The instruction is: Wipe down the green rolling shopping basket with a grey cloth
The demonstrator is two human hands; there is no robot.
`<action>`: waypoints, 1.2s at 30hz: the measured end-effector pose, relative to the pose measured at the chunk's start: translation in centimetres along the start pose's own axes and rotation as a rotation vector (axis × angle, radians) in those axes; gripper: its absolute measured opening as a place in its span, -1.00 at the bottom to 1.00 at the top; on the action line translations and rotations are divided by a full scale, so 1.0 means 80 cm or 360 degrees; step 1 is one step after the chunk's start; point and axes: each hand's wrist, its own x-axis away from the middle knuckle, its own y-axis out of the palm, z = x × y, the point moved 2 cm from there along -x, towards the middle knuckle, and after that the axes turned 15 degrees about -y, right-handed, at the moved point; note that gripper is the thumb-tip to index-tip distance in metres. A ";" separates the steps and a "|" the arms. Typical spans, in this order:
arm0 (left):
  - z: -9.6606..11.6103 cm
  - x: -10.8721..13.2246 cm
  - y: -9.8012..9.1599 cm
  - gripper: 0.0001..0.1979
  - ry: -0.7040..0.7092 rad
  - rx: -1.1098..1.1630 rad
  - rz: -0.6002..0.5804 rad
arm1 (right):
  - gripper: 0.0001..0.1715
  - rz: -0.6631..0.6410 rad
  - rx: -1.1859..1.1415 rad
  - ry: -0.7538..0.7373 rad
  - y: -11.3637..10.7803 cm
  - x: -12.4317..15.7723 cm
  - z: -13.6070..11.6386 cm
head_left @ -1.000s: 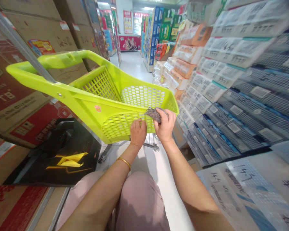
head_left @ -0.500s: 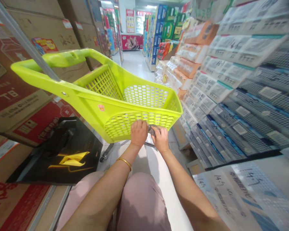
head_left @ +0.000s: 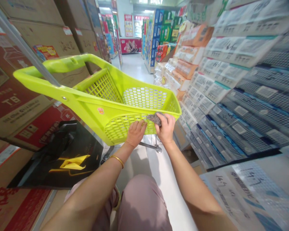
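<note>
A lime-green shopping cart (head_left: 86,102) with meshed plastic sides stands before me. My right hand (head_left: 167,130) grips a crumpled grey rag (head_left: 155,118) against the cart's side mesh, just below the rim near the right end. To its left, my left hand (head_left: 135,133) lies against the same side with its fingers stretched out and holding nothing. A gold bangle (head_left: 118,160) circles the left wrist. The part of the rag inside my right palm is hidden.
Stacked cartons (head_left: 36,35) rise on the left, with a black bag (head_left: 82,176) bearing a yellow patch in front of them. Piled wrapped packs (head_left: 228,77) line the right. A tiled aisle (head_left: 135,65) runs ahead between shelves. A metal pole (head_left: 26,41) slants across the upper left.
Both hands were together at the grey rag. My right hand has moved up and right with it, while my left hand has come away, shifting slightly left and down.
</note>
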 end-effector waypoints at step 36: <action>-0.003 -0.091 0.000 -0.64 0.0111 0.0113 0.0077 | -0.67 0.0055 0.0041 0.0093 0.061 0.069 -0.035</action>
